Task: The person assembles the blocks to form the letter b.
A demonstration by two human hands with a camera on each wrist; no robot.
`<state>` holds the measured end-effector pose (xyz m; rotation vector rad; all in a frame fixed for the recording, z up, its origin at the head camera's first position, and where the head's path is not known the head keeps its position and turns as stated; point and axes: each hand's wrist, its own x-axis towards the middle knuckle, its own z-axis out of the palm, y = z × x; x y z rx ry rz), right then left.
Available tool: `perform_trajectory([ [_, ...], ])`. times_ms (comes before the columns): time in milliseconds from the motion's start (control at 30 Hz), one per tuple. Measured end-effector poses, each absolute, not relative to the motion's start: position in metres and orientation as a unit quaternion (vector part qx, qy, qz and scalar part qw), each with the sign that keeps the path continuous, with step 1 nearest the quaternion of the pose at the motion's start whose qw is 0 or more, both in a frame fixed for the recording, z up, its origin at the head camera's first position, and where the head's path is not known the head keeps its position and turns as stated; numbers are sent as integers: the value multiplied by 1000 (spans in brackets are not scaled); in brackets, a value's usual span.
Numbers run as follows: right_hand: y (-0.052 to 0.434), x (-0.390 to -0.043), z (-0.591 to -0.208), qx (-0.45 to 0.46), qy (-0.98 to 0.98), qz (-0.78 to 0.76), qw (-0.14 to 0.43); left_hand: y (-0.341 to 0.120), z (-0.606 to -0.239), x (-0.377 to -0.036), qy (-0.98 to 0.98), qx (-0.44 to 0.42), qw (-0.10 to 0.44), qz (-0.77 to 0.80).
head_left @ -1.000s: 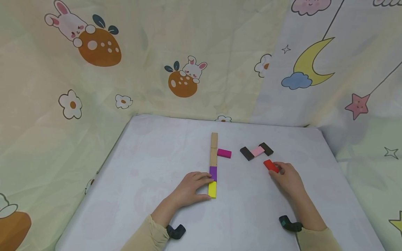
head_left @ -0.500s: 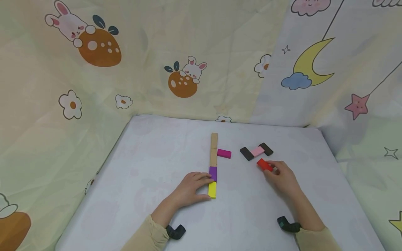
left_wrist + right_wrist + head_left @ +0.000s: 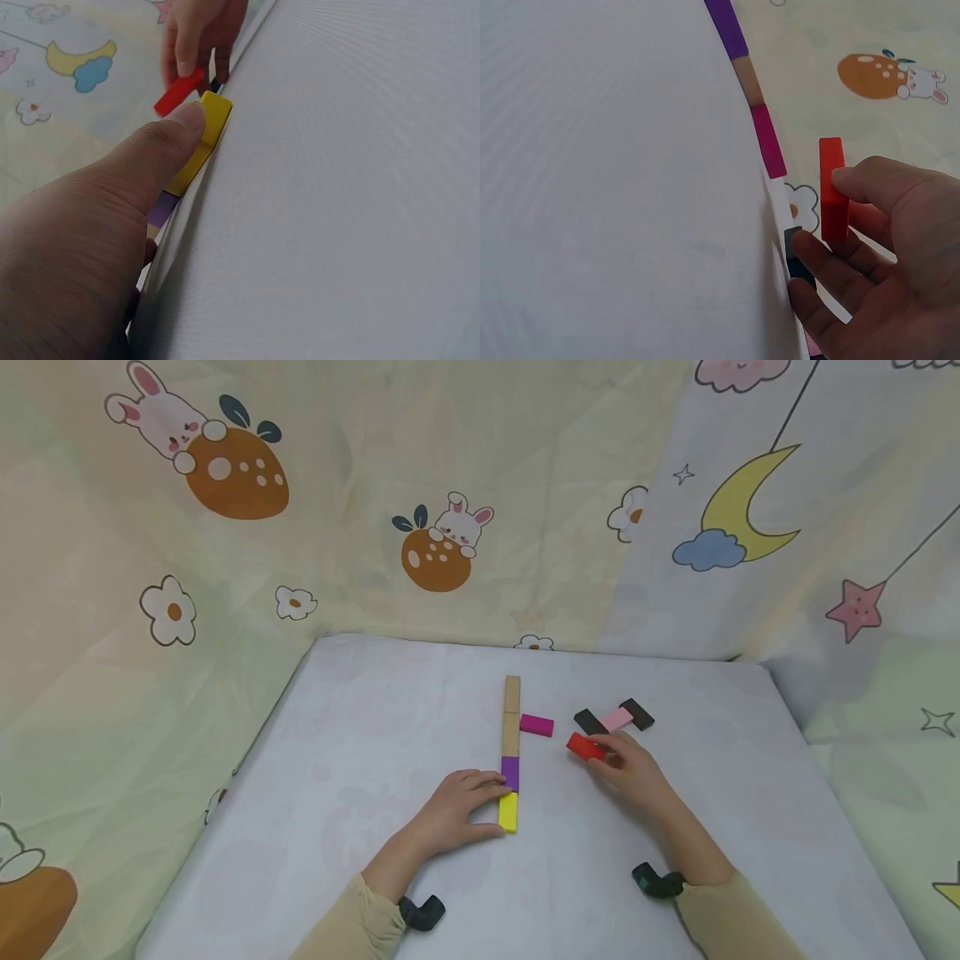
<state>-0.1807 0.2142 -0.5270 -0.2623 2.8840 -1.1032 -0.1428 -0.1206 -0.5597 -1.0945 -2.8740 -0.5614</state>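
Note:
My right hand pinches a red block between thumb and fingers, raised above the table in the right wrist view. My left hand rests at the near end of a straight row of blocks. Its thumb touches the near end of the yellow block, and its fingertips lie at the joint with the purple block. Beyond them, two wood-coloured blocks extend the row. A magenta block juts rightward from the row's side. In the left wrist view, the thumb covers part of the yellow block.
Right of the row, two black blocks and a pink block lie on the table in a zigzag. The white-covered table ends at its back edge against a patterned cloth.
My right hand has carried the red block leftward, from right of the zigzag group to in front of the left black block. My left hand and the row have stayed in place.

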Motion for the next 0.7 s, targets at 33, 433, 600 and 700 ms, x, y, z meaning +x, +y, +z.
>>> perform_trajectory([
  [33,213,-182,-527,-88,929,-358,20,-121,-560,-143,-919,-350,8,-182],
  [433,214,-199,-536,-61,932,-356,23,-120,-559,-143,-921,-346,2,-179],
  [600,217,-209,-539,-42,933,-356,18,-120,-559,-143,-921,-345,-1,-179],
  [700,219,-215,-539,-43,931,-361,12,-120,-559,-143,-921,-345,-2,-181],
])
